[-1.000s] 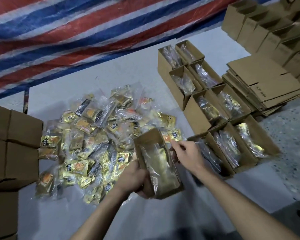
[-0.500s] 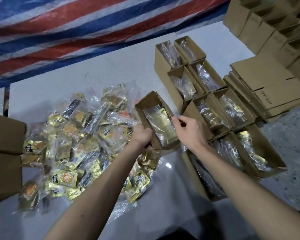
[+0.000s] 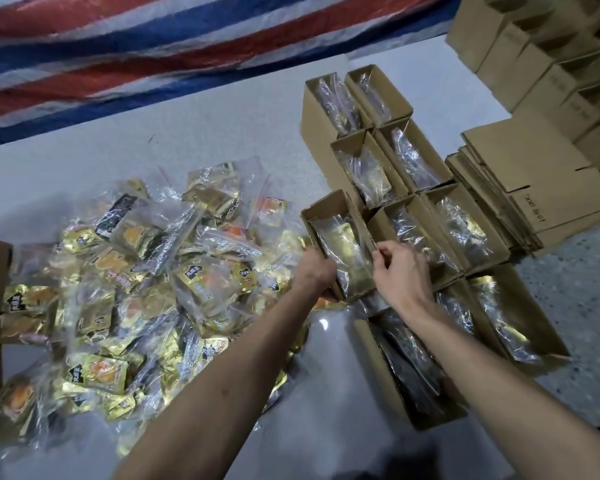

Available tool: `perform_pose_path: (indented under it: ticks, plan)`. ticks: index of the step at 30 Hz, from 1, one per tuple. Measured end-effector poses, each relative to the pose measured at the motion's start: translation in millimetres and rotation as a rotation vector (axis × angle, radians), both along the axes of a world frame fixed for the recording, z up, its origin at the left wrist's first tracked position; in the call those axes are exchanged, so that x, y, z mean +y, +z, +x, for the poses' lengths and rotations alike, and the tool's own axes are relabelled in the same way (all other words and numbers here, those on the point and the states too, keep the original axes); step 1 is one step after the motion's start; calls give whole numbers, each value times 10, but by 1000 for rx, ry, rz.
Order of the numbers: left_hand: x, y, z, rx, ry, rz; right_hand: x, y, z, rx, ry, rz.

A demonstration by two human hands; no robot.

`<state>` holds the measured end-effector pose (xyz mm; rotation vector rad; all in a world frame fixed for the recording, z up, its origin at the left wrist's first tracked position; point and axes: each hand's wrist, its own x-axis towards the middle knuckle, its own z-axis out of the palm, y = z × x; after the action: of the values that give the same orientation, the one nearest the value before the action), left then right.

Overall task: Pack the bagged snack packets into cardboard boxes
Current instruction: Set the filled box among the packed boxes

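The box (image 3: 326, 207), already holding a bag of packets, is held just left of the rows of filled boxes (image 3: 317, 126). The left hand (image 3: 314, 271) grips its near left side, and the right hand (image 3: 400, 271) pinches its right wall. Several boxes look packed, but a big pile of bagged packets (image 3: 146, 271) lies loose on the left, so much of the work seems left.

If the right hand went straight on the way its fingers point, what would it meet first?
The right hand pinches the right wall of the held box, so that wall comes first; beyond it, probably the bagged packets inside.
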<state>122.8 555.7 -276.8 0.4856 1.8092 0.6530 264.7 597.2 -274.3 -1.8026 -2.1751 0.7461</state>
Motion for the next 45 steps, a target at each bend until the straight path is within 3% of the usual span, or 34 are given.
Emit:
perform_pose_path:
  ticks: [17, 35, 40, 45]
  plan:
    - [-118, -162, -105, 214, -75, -95, -41, -197, -208, -12, -66, -137]
    - [14, -243, 169, 151, -18, -39, 40, -4, 1, -46, 16, 6]
    - [-5, -294, 221, 68, -28, -99, 28, -37, 43, -97, 14, -91]
    - [-42, -392, 275, 150, -109, -111, -6, -128, 158, -145, -1, -146]
